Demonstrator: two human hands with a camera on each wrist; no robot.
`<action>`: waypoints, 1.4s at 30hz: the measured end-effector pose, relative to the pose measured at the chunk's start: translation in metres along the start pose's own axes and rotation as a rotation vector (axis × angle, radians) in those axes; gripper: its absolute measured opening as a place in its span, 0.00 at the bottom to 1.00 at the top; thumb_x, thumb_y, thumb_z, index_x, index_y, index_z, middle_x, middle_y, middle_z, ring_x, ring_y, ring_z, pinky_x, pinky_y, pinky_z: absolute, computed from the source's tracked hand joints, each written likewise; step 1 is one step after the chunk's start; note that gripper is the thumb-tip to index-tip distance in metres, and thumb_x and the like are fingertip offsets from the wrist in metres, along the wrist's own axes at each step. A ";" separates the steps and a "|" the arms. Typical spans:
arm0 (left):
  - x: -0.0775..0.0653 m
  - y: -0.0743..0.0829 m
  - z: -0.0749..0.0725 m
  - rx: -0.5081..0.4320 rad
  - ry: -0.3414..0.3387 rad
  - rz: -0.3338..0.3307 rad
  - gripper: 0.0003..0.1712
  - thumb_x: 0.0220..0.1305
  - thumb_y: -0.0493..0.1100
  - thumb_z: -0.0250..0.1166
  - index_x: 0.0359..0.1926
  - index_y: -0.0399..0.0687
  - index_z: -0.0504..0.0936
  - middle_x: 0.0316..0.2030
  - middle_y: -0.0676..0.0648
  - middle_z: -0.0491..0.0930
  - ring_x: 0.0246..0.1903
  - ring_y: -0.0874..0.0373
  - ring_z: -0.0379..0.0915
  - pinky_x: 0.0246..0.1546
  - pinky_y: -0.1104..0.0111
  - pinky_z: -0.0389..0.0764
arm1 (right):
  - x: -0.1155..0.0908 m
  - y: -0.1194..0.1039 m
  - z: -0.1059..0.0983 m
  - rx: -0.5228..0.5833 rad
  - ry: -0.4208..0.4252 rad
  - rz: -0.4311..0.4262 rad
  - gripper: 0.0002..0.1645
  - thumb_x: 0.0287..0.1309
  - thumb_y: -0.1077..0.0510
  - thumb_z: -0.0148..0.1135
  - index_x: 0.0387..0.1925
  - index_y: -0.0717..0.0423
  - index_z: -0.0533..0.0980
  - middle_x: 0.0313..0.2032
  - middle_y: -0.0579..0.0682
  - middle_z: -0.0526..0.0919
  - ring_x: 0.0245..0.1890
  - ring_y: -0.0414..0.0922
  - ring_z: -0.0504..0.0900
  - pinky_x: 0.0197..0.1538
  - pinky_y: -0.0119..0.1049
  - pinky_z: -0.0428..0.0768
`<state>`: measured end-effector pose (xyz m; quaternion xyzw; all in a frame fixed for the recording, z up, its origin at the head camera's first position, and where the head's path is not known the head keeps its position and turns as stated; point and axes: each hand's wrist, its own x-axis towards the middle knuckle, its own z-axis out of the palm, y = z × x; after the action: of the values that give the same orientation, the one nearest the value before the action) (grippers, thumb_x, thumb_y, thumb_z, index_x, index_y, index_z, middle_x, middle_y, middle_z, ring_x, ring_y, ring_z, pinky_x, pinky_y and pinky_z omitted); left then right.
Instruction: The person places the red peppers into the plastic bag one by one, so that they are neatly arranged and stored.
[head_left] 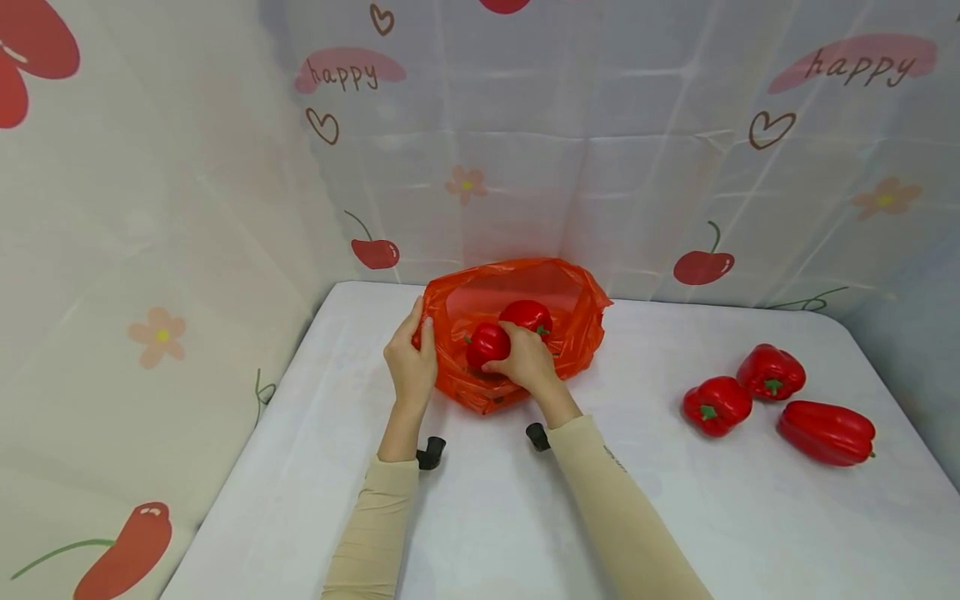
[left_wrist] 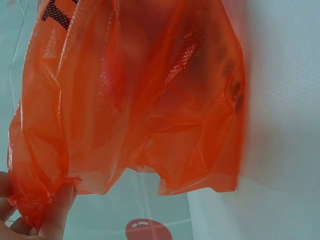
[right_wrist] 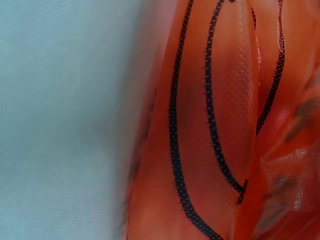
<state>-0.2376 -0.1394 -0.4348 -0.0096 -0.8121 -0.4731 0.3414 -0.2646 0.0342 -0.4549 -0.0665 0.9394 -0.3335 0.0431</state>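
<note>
With my left hand (head_left: 411, 362), I am pinching the rim of the orange plastic bag (head_left: 585, 337) at the centre of the head view, thumb and fingers closed on the film. My right hand (head_left: 528, 358) is reaching into its mouth, fingers curling round a red pepper (head_left: 486, 346). Another pepper (head_left: 527, 315) is lying just behind it inside the bag. I am counting two visibly within the bag and three outside: a front pepper (head_left: 716, 406), a rear pepper (head_left: 772, 372) and a long pepper (head_left: 827, 432), all resting at the frame's right, so I am judging the work about partway along.
</note>
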 end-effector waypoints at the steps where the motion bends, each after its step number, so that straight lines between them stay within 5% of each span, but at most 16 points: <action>1: 0.000 0.000 0.000 0.000 -0.001 -0.002 0.20 0.63 0.42 0.53 0.57 0.47 0.71 0.53 0.52 0.74 0.53 0.61 0.70 0.50 0.69 0.73 | 0.000 0.000 0.000 0.002 -0.001 0.001 0.47 0.36 0.46 0.72 0.60 0.49 0.63 0.53 0.50 0.72 0.52 0.51 0.70 0.50 0.53 0.73; 12: 0.000 0.002 0.001 0.000 -0.002 -0.009 0.20 0.63 0.41 0.53 0.57 0.48 0.71 0.53 0.53 0.73 0.53 0.62 0.69 0.50 0.69 0.73 | -0.007 0.001 -0.009 0.014 -0.014 -0.004 0.48 0.35 0.46 0.72 0.61 0.50 0.63 0.56 0.50 0.70 0.55 0.51 0.67 0.53 0.51 0.72; 20: 0.000 0.001 0.001 -0.010 -0.004 0.005 0.20 0.63 0.41 0.53 0.57 0.45 0.71 0.53 0.52 0.73 0.53 0.61 0.69 0.50 0.68 0.73 | -0.019 0.000 -0.023 -0.034 0.064 -0.100 0.45 0.39 0.44 0.69 0.60 0.51 0.64 0.57 0.51 0.69 0.57 0.51 0.66 0.55 0.50 0.70; 34: 0.001 0.003 -0.001 -0.008 0.000 0.010 0.20 0.62 0.40 0.54 0.56 0.45 0.72 0.53 0.51 0.74 0.53 0.60 0.70 0.50 0.67 0.73 | -0.046 0.012 -0.074 0.049 0.370 -0.341 0.40 0.40 0.48 0.69 0.58 0.53 0.67 0.53 0.51 0.73 0.53 0.48 0.71 0.52 0.46 0.74; 42: 0.000 0.003 -0.001 -0.002 -0.005 -0.003 0.21 0.62 0.41 0.54 0.57 0.48 0.71 0.53 0.52 0.73 0.53 0.60 0.70 0.50 0.68 0.73 | -0.061 0.043 -0.105 0.040 0.534 -0.301 0.39 0.39 0.52 0.71 0.56 0.57 0.69 0.50 0.56 0.75 0.48 0.51 0.73 0.46 0.48 0.76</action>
<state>-0.2356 -0.1380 -0.4323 -0.0100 -0.8126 -0.4742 0.3388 -0.2216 0.1418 -0.3980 -0.1141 0.8904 -0.3602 -0.2537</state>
